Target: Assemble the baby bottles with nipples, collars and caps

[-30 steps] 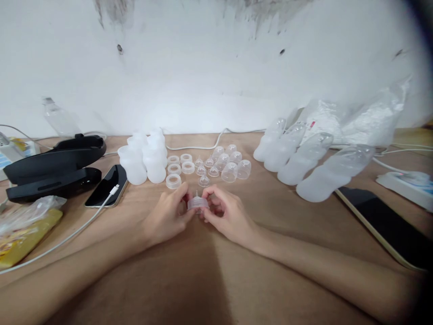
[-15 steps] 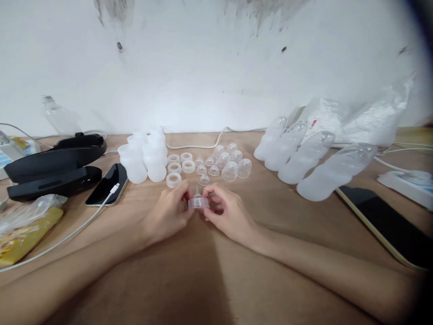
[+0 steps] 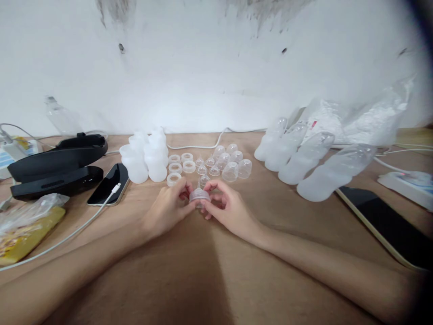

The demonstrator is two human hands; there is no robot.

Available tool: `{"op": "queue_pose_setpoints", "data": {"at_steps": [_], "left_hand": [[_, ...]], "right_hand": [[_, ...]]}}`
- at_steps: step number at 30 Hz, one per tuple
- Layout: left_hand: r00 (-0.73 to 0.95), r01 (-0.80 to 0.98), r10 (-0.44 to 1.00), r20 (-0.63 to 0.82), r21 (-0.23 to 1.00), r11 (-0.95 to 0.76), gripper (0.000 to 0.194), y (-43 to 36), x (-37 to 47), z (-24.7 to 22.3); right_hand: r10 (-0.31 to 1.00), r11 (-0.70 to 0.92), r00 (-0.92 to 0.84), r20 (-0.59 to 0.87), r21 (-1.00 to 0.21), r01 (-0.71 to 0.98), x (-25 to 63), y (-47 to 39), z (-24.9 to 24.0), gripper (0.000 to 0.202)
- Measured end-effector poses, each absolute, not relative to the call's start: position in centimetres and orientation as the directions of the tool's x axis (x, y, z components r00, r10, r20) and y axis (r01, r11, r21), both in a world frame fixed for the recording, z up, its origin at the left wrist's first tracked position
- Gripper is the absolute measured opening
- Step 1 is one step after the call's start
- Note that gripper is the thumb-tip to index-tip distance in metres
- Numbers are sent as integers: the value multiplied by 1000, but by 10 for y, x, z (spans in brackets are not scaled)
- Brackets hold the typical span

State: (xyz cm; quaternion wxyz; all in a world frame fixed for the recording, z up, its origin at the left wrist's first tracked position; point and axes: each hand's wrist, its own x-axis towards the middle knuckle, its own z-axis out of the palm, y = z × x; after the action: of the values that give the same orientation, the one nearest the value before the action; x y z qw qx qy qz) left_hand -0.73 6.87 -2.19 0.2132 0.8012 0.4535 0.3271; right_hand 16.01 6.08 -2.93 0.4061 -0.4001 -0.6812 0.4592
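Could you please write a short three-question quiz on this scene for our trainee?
1. True or false: the left hand and the right hand both touch the clear ring between them.
2. Which things lie just to the right of the loose rings: a) phones, b) nipples, c) bags?
3. How many capped bottles are on the right side of the view?

Key: 1. True. 2. b. 3. Four.
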Motion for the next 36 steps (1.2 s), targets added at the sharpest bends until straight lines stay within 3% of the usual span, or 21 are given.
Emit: {"op": "queue_pose_setpoints", "data": {"at_steps": [5, 11, 23, 26, 30, 33, 36], "left_hand": [[406, 612, 856, 321, 600, -515, 2, 63, -8, -21], [440, 732, 840, 318, 415, -541, 9, 57, -8, -24], [408, 725, 865, 293, 472, -502, 10, 56, -3, -25], [391, 782, 857, 337, 369, -502, 10, 56, -5, -23], [496, 793, 751, 436, 126, -596, 16, 54, -6, -16], [596, 742, 645, 478, -19, -670, 14, 53, -11, -6], [574, 751, 576, 582, -95, -653, 29, 59, -23, 9]], "right_hand": [[930, 238, -331, 160, -948, 213, 160, 59, -32, 10], [930, 250, -327, 167, -941, 230, 161, 58, -32, 9], [922, 312, -328, 205, -896, 317, 160, 58, -32, 13], [906, 270, -377, 192, -948, 166, 161, 61, -32, 17], [877, 53, -466, 116, -988, -146, 161, 67, -32, 27], [870, -84, -491, 44, -969, -234, 163, 70, -32, 37], [887, -143, -462, 0, -952, -272, 165, 71, -31, 50]]}}
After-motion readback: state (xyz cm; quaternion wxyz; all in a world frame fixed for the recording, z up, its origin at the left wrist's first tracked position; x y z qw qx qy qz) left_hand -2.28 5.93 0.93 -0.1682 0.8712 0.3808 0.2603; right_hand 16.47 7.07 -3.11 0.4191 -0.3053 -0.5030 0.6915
